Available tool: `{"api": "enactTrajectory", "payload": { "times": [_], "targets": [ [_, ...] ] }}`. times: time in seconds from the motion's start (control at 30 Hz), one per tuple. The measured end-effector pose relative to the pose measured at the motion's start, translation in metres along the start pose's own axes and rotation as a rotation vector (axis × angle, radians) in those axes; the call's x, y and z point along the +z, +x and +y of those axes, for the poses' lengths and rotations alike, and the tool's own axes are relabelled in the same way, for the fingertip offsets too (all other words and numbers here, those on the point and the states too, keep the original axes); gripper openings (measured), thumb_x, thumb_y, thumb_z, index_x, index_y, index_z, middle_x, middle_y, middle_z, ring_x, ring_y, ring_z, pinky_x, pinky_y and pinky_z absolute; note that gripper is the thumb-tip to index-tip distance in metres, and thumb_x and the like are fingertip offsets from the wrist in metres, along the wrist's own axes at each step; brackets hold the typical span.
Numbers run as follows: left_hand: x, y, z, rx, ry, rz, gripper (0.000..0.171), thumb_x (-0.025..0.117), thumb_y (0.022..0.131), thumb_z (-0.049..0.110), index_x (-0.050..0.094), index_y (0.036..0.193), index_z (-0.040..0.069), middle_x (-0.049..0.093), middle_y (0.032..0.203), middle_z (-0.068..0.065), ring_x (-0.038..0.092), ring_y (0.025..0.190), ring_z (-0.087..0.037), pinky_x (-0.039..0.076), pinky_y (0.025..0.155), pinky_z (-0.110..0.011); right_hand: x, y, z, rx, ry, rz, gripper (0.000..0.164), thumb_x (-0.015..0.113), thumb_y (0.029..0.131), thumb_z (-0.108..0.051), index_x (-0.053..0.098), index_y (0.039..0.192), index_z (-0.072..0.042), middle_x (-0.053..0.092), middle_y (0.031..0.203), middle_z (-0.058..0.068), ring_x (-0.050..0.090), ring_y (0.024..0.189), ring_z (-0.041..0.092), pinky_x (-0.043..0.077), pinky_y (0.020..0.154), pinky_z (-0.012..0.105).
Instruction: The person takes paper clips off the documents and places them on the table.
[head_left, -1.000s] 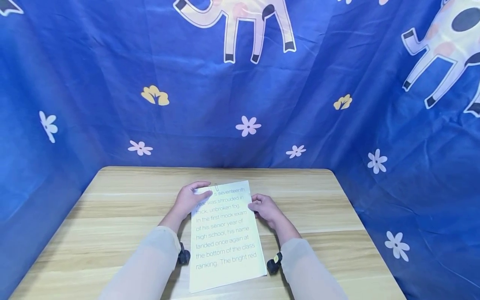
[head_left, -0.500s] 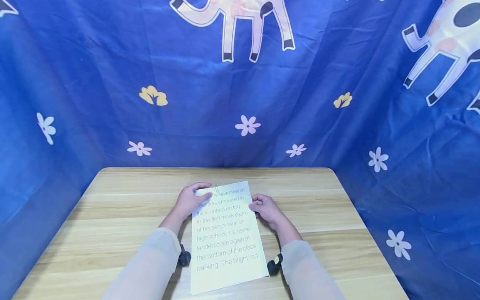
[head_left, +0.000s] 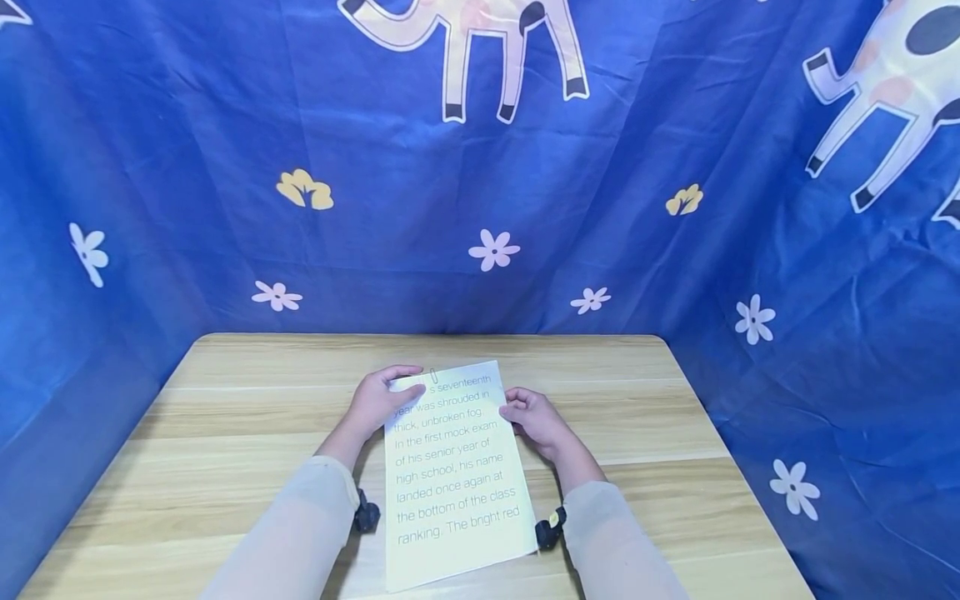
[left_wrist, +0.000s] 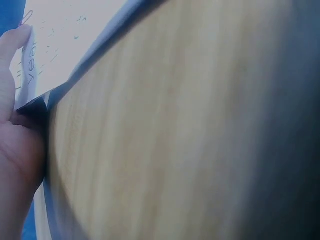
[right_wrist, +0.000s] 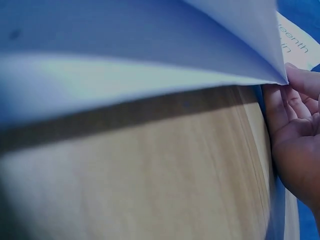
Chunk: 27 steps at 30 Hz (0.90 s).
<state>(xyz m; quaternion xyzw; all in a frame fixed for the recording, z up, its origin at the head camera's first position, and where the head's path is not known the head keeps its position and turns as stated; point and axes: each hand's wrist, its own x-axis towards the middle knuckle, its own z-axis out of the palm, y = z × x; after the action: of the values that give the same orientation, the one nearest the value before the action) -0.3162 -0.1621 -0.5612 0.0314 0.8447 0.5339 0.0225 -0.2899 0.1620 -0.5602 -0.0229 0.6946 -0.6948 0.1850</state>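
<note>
Printed sheets of paper [head_left: 453,475], clipped at the top edge by a paper clip [head_left: 433,377], are held up over the table. At the upper left corner my left hand [head_left: 378,402] grips them, thumb on the printed face and fingers behind. My right hand [head_left: 536,421] pinches the right edge between thumb and fingers. In the right wrist view, the sheets [right_wrist: 150,35] fan apart, meeting at the right hand [right_wrist: 300,130]. The left wrist view has the left hand [left_wrist: 17,135] at the paper corner, thumb close to the clip.
A wooden table [head_left: 247,467] lies beneath the paper. Behind and at both sides hangs a blue curtain [head_left: 390,250] printed with animals and flowers. Black wrist cameras sit on both wrists, the right one [head_left: 550,529] close to the paper's lower right corner.
The paper's lower part has shifted slightly to the right and toward me. Both hands keep their hold with hardly any movement.
</note>
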Motion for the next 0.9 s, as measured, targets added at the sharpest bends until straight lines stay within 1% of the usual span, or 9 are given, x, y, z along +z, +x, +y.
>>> {"api": "enactTrajectory", "payload": {
  "times": [0.17, 0.3, 0.63, 0.9],
  "targets": [
    [0.0003, -0.0003, 0.0004, 0.0, -0.017, -0.001, 0.049, 0.085, 0.095, 0.038, 0.074, 0.139, 0.022, 0.068, 0.153, -0.007, 0.05, 0.155, -0.037, 0.035, 0.133, -0.057, 0.0013, -0.0005, -0.0009, -0.008, 0.003, -0.001, 0.02, 0.063, 0.105, 0.0, 0.062, 0.124, 0.006, 0.077, 0.088, -0.006, 0.074, 0.081, 0.011, 0.061, 0.074, 0.026],
    [0.0016, 0.0004, -0.0002, -0.009, 0.006, 0.009, 0.045, 0.084, 0.096, 0.038, 0.075, 0.137, 0.022, 0.069, 0.151, -0.007, 0.051, 0.154, -0.036, 0.035, 0.132, -0.056, 0.0016, -0.0011, -0.0013, -0.013, 0.008, -0.007, 0.024, 0.063, 0.104, 0.0, 0.061, 0.127, 0.008, 0.076, 0.086, -0.007, 0.073, 0.079, 0.01, 0.06, 0.073, 0.025],
    [0.0043, 0.0019, -0.0026, -0.008, 0.025, 0.038, 0.042, 0.084, 0.096, 0.036, 0.076, 0.134, 0.021, 0.072, 0.147, -0.008, 0.055, 0.151, -0.037, 0.038, 0.131, -0.055, 0.0009, -0.0023, 0.0001, -0.027, 0.007, -0.005, 0.02, 0.062, 0.104, 0.0, 0.062, 0.123, 0.008, 0.077, 0.087, -0.007, 0.073, 0.079, 0.01, 0.059, 0.071, 0.024],
    [0.0036, 0.0007, -0.0033, -0.017, 0.006, 0.062, 0.044, 0.082, 0.097, 0.037, 0.075, 0.136, 0.019, 0.069, 0.151, -0.01, 0.051, 0.154, -0.037, 0.035, 0.133, -0.055, 0.002, -0.0028, -0.0012, -0.025, 0.01, -0.009, 0.022, 0.062, 0.104, 0.001, 0.061, 0.125, 0.008, 0.077, 0.088, -0.007, 0.073, 0.079, 0.01, 0.059, 0.07, 0.024]
  ]
}}
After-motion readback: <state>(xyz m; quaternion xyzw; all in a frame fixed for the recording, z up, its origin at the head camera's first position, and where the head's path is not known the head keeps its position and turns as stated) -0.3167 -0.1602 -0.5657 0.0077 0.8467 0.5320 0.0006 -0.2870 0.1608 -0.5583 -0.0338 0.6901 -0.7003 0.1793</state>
